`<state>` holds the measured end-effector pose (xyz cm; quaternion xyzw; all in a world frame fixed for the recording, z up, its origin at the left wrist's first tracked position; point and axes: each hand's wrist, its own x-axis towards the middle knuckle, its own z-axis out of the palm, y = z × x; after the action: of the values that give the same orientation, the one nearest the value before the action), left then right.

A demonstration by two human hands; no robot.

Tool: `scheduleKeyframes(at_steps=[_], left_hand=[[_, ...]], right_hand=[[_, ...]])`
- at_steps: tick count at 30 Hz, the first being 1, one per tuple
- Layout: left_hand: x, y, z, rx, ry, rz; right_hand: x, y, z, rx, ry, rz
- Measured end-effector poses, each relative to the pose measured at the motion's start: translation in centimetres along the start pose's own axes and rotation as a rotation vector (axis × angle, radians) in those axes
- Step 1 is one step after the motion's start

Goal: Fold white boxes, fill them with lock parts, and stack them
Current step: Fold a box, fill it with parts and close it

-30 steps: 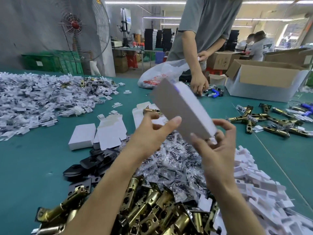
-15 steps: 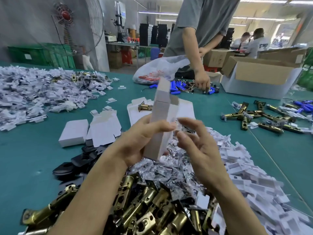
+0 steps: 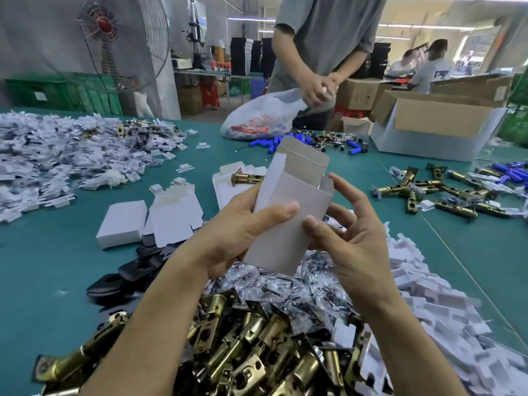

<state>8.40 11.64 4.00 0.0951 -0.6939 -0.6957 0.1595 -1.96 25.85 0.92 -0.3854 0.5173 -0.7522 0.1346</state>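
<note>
Our left hand grips the box by its left edge, thumb laid across the front face and fingers wrapped behind. Our right hand pinches the right edge, thumb on the same face and the other fingers loosely curled behind, with the index fingertip up by a small side flap. The box sits between the two hands, off the table, open end tilted away from us. It is squared into a sleeve with its lid standing up unfolded, and we see nothing inside. Whether the end nearest our palms is tucked shut we cannot tell. We judge folding to be nearly done and filling not yet begun. The next move calls for the left hand to hold the sleeve square while the right hand lets go, takes a part and slides it in through the open end, before the side flaps and lid are tucked. Directly under our hands lie crinkled bags, and under our wrists a heap of brass latches. Right of the right hand spreads a drift of white inserts. Left of the left hand a finished box sits beside a flat blank, with black plates nearer us.
</note>
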Motion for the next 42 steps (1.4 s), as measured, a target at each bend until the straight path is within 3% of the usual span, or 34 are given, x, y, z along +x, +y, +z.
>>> scheduleKeyframes(at_steps=[7, 12, 14, 17, 20, 25, 29, 34, 39, 42], left_hand=[[0.2, -0.7, -0.3, 0.13, -0.01, 0.021], [0.8, -0.5, -1.1, 0.056, 0.356, 0.186], [0.9, -0.3, -1.7, 0.021, 0.512, 0.27], [0.9, 0.0, -2.3, -0.038, 0.675, 0.365], [1.0, 0.2, -2.3, -0.076, 0.735, 0.43], [1.2, 0.3, -2.9, -0.149, 0.785, 0.444], [1.0, 0.5, -3.1, -0.184, 0.797, 0.45], [1.1, 0.6, -3.3, -0.29, 0.863, 0.452], [0.9, 0.9, -3.6, -0.272, 0.949, 0.548], [0.8, 0.6, -2.9, -0.131, 0.824, 0.533]], right_hand=[[0.0, 0.1, 0.0, -0.088, 0.027, -0.038], [-0.2, -0.1, -0.1, -0.353, 0.06, 0.09], [-0.5, -0.4, 0.2, -0.52, -0.085, 0.061], [-0.7, -1.0, 2.4, -0.751, -0.521, 0.025], [0.2, -1.4, 6.1, -0.971, -0.909, 0.004], [-0.1, -0.5, 10.4, -1.278, -1.126, -0.103], [-0.2, 0.4, 10.6, -1.335, -1.111, -0.231], [0.9, 0.8, 9.2, -1.183, -1.06, -0.147], [2.5, -0.7, 4.8, -0.816, -0.494, 0.035], [2.0, -1.7, 1.4, -0.593, -0.122, 0.029]])
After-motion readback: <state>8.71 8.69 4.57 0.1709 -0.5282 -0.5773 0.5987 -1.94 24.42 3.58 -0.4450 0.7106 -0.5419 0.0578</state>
